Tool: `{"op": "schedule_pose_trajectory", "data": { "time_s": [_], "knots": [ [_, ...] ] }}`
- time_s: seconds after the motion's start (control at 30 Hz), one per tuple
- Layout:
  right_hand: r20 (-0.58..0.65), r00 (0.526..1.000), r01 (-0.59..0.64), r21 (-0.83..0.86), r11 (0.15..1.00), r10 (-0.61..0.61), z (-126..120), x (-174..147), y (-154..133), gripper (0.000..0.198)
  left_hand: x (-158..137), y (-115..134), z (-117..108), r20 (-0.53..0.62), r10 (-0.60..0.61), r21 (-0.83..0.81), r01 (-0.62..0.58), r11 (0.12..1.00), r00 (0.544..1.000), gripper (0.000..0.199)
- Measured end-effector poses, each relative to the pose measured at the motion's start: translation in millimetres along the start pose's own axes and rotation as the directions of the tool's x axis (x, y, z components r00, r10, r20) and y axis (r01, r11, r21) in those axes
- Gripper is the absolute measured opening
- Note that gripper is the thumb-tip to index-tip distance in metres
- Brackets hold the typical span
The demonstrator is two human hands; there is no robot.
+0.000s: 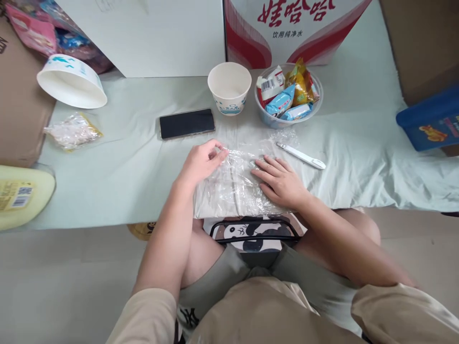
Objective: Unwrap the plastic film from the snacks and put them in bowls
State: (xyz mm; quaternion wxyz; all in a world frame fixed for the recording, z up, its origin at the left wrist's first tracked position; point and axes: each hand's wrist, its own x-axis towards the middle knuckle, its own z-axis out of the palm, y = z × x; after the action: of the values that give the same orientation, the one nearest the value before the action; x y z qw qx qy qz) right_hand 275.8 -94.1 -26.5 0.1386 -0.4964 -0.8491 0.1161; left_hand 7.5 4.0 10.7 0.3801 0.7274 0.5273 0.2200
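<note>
A sheet of clear, crinkled plastic film (233,184) lies spread over the cloth at the table's front edge. My left hand (204,161) pinches its upper left part between thumb and fingertips. On the film's right side my right hand (279,181) rests palm down, fingers stretched out and apart. Just beyond that hand lies a white craft knife (301,155), with a crumpled bit of clear plastic by its tip. Behind the film stands a paper cup (230,88), and right of it a clear bowl (274,120) with several wrapped snacks (287,95).
A black phone (187,124) lies left of the cup. Further left are a tilted paper bowl (71,81), a crumpled clear packet (76,132) and a pale yellow bottle (25,196). Large boxes (161,38) stand behind; a blue container (430,119) is at right.
</note>
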Motion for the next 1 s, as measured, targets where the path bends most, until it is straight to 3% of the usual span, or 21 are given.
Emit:
{"op": "schedule_pose_trajectory", "data": {
  "time_s": [0.13,0.27,0.37,0.47,0.5,0.57,0.67,0.73,0.77,0.8,0.83,0.87,0.9,0.93,1.0],
  "knots": [
    [0.018,1.000,-0.021,0.003,1.000,0.021,-2,-1,0,0.045,-5,-2,-16,0.188,-0.036,-0.164,0.068,0.984,0.982,0.035],
    [0.018,0.999,-0.032,0.021,0.999,0.032,-1,-1,-1,0.046,-10,-4,-19,0.188,-0.159,-0.314,0.213,0.925,0.969,0.024],
    [0.031,0.999,-0.028,0.022,0.999,0.027,-2,0,0,0.046,-4,-7,-14,-0.037,-0.283,-0.384,0.248,0.889,0.958,0.009],
    [0.039,0.999,-0.027,0.013,1.000,0.027,-3,1,0,0.046,9,-12,-10,-0.373,-0.353,-0.483,0.146,0.864,0.858,0.010],
    [0.038,0.999,-0.029,0.010,1.000,0.028,-4,1,-1,0.046,14,-15,-9,-0.437,-0.369,-0.520,0.104,0.848,0.821,0.012],
    [0.036,0.999,-0.030,0.009,1.000,0.030,-4,1,-1,0.046,18,-18,-9,-0.480,-0.363,-0.556,0.044,0.830,0.799,0.012],
    [0.030,0.999,-0.029,0.013,0.999,0.028,-5,1,-1,0.046,7,-15,-6,-0.592,-0.186,-0.360,-0.051,0.931,0.784,0.013],
    [0.025,0.999,-0.031,0.019,0.999,0.030,-4,1,-1,0.046,-12,-3,2,-0.698,0.070,-0.062,-0.158,0.985,0.712,0.024],
    [0.025,0.999,-0.032,0.024,0.999,0.031,-4,1,-1,0.046,-25,5,7,-0.683,0.225,0.084,-0.231,0.969,0.695,0.025],
    [0.024,0.999,-0.034,0.032,0.999,0.033,-3,2,-1,0.046,-38,14,14,-0.597,0.385,0.195,-0.338,0.921,0.704,0.024],
    [0.021,0.999,-0.033,0.041,0.999,0.032,-2,2,-1,0.045,-51,23,22,-0.409,0.516,0.240,-0.457,0.856,0.753,0.021],
    [0.015,0.999,-0.034,0.052,0.998,0.033,-1,3,0,0.045,-62,32,31,-0.111,0.590,0.228,-0.557,0.799,0.800,0.021],
    [0.003,0.999,-0.035,0.067,0.997,0.035,-1,3,0,0.045,-71,39,39,0.153,0.598,0.235,-0.617,0.751,0.787,0.026],
    [-0.018,0.999,-0.032,0.089,0.995,0.033,-1,3,1,0.044,-77,43,47,0.313,0.564,0.270,-0.641,0.718,0.764,0.034],
    [-0.081,0.997,-0.006,0.169,0.986,0.020,-5,2,3,0.041,-80,46,57,0.424,0.491,0.328,-0.635,0.700,0.761,0.029]
  ]
}}
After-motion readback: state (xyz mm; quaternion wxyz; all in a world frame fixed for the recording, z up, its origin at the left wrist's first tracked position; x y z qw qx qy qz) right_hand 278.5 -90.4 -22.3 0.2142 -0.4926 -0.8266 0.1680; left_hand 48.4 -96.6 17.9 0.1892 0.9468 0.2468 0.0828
